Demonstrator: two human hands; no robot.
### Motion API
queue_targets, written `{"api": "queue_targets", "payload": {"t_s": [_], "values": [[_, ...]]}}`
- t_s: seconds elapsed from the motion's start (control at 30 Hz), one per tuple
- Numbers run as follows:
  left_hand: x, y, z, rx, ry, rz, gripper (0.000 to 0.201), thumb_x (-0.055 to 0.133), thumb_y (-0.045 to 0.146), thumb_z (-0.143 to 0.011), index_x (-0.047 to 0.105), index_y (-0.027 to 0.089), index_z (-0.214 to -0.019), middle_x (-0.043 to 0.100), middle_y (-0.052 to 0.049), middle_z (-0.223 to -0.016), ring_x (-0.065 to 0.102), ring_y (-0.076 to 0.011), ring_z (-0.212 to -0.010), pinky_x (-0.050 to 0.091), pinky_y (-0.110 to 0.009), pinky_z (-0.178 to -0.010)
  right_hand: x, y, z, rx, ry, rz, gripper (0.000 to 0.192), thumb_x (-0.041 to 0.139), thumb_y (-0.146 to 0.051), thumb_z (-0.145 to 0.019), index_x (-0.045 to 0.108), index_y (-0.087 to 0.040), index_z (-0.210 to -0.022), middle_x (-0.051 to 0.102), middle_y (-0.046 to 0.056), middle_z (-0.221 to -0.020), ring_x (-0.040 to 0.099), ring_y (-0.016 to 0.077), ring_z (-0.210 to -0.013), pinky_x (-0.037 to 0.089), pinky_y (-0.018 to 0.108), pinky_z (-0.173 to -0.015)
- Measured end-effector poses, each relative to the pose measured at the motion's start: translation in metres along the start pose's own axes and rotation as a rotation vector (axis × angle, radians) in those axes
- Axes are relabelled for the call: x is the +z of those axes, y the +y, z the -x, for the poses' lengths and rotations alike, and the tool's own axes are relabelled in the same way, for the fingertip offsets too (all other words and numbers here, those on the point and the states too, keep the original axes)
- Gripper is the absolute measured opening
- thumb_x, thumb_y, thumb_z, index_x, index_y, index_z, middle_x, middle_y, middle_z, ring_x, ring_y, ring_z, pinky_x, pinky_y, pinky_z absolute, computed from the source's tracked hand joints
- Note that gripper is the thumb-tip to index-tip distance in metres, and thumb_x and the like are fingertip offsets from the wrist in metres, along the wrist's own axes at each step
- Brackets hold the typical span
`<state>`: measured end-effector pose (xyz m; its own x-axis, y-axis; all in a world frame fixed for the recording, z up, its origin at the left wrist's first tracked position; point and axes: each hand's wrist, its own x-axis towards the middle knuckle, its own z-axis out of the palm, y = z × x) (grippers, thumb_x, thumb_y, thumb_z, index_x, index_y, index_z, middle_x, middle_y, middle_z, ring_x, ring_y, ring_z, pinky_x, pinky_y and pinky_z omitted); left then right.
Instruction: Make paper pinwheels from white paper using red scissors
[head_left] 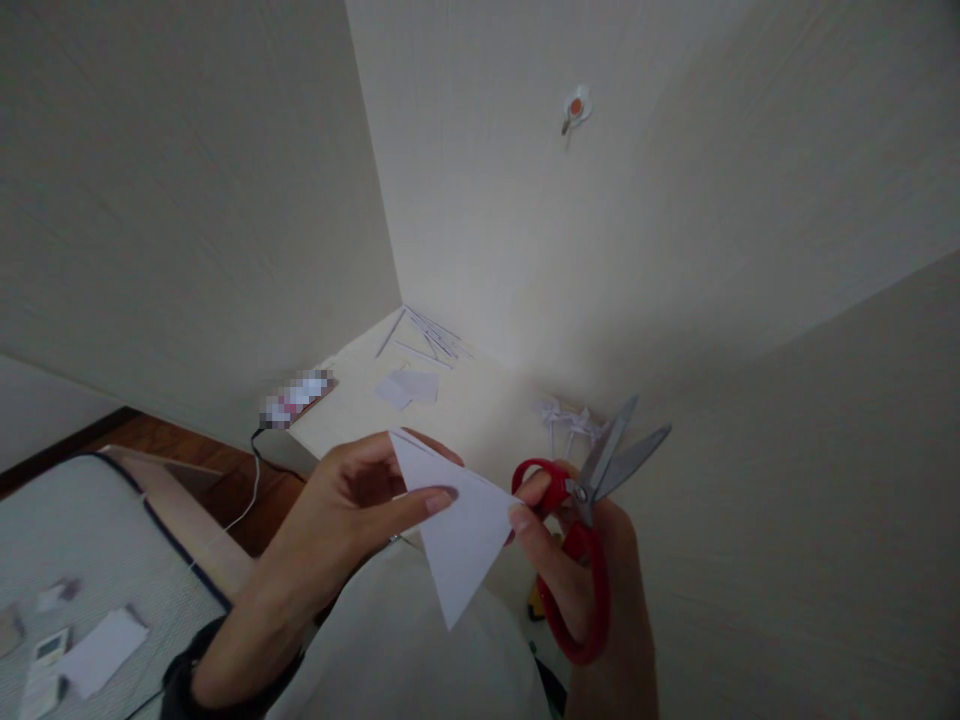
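Both hands are up in front of the chest, working one folded paper triangle (459, 530). The left hand (352, 515) pinches it from the left, thumb laid across the front face and fingers curled behind the top edge, so the paper sits held in the air with its long point hanging down. The right hand (581, 570) carries red-handled scissors (581, 520), fingers threaded through the loops, and its thumb tip touches the triangle's right corner as well. The blades are parted, a narrow V pointing up and to the right, away from the paper; they are not on the sheet at all.

Behind the hands, a pale table (487, 400) runs into the corner of the walls. A bundle of thin paper strips (429, 337) lies at the far corner, and two small paper scraps (409, 388) lie nearer. A few little paper pinwheels (570, 422) stand just beyond the scissor blades. Down at the lower left, more paper pieces (101, 650) lie on a grey mat (75, 530).
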<state>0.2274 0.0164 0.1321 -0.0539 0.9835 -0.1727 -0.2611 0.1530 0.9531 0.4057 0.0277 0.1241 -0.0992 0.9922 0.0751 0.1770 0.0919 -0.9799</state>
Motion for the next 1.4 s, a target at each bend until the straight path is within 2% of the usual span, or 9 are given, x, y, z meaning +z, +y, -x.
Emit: {"api": "queue_targets", "payload": {"t_s": [0.1,0.3,0.43,0.5,0.57,0.67,0.77,0.97,1.4], "values": [[0.003,-0.001,-0.001,-0.021,-0.014,0.038,0.011,0.078,0.015,-0.069,0.077,0.025,-0.073,0.073,0.002,-0.067,0.065,-0.0107,-0.059,0.05,-0.015,-0.055,0.0,0.002,0.0,-0.01,0.024,0.03,0.009,0.063,-0.025,-0.073,0.06,-0.02,-0.065,0.058,-0.003,-0.055,0.054,0.0109,-0.046,0.044,0.019,-0.044],[0.007,0.001,0.001,0.088,0.094,-0.127,0.008,0.077,0.016,-0.071,0.077,0.023,-0.069,0.072,0.001,-0.07,0.063,-0.0115,-0.064,0.049,-0.016,-0.058,0.0,0.002,-0.001,-0.032,-0.006,0.024,0.009,0.063,-0.023,-0.075,0.059,-0.021,-0.067,0.059,-0.004,-0.058,0.056,0.0108,-0.049,0.046,0.019,-0.047],[0.007,0.0,0.003,0.1,0.144,-0.1,0.006,0.075,0.02,-0.074,0.077,0.023,-0.071,0.073,0.001,-0.073,0.064,-0.0117,-0.066,0.049,-0.016,-0.061,0.001,0.001,0.0,-0.027,-0.007,0.02,0.01,0.063,-0.024,-0.075,0.058,-0.021,-0.067,0.059,-0.004,-0.058,0.055,0.0105,-0.048,0.045,0.018,-0.045],[0.008,-0.001,0.004,0.072,0.122,-0.05,0.004,0.075,0.022,-0.075,0.077,0.025,-0.076,0.073,0.001,-0.074,0.065,-0.0118,-0.065,0.05,-0.016,-0.06,0.001,0.001,0.001,-0.009,0.022,0.022,0.011,0.064,-0.025,-0.074,0.058,-0.021,-0.066,0.059,-0.003,-0.058,0.058,0.0115,-0.05,0.046,0.019,-0.046],[0.01,-0.003,0.004,0.004,0.047,-0.002,0.009,0.077,0.022,-0.073,0.076,0.027,-0.081,0.073,0.002,-0.071,0.065,-0.0118,-0.062,0.049,-0.016,-0.056,0.001,0.0,0.001,0.008,0.021,0.013,0.011,0.064,-0.026,-0.075,0.058,-0.021,-0.067,0.059,-0.003,-0.058,0.058,0.0116,-0.049,0.046,0.019,-0.045],[0.013,-0.004,0.003,-0.071,-0.029,0.006,0.005,0.079,0.023,-0.07,0.074,0.024,-0.073,0.069,0.003,-0.061,0.06,-0.0102,-0.053,0.044,-0.015,-0.048,0.002,-0.003,0.001,-0.023,-0.013,0.013,0.009,0.064,-0.023,-0.076,0.059,-0.021,-0.068,0.06,-0.004,-0.058,0.057,0.011,-0.048,0.046,0.019,-0.047],[0.015,-0.004,0.003,-0.069,-0.003,-0.029,0.011,0.078,0.025,-0.072,0.071,0.02,-0.066,0.063,0.004,-0.055,0.056,-0.0087,-0.049,0.041,-0.015,-0.047,0.003,-0.006,0.0,-0.067,-0.026,0.042,0.01,0.064,-0.02,-0.075,0.06,-0.021,-0.066,0.062,-0.004,-0.059,0.057,0.0114,-0.052,0.047,0.019,-0.051],[0.015,-0.005,0.005,-0.051,0.041,-0.056,0.013,0.079,0.027,-0.071,0.069,0.02,-0.068,0.062,0.003,-0.059,0.056,-0.0105,-0.054,0.042,-0.018,-0.05,0.004,-0.005,-0.001,-0.07,-0.03,0.065,0.008,0.064,-0.021,-0.077,0.061,-0.021,-0.069,0.062,-0.004,-0.062,0.058,0.0114,-0.056,0.045,0.02,-0.055],[0.018,-0.006,0.006,-0.052,0.111,-0.073,0.017,0.081,0.028,-0.067,0.067,0.019,-0.066,0.063,0.004,-0.057,0.056,-0.0103,-0.052,0.042,-0.018,-0.049,0.006,-0.003,0.003,-0.075,0.004,0.096,0.011,0.061,-0.022,-0.08,0.058,-0.022,-0.069,0.058,-0.007,-0.058,0.054,0.0092,-0.05,0.041,0.018,-0.048]]}}
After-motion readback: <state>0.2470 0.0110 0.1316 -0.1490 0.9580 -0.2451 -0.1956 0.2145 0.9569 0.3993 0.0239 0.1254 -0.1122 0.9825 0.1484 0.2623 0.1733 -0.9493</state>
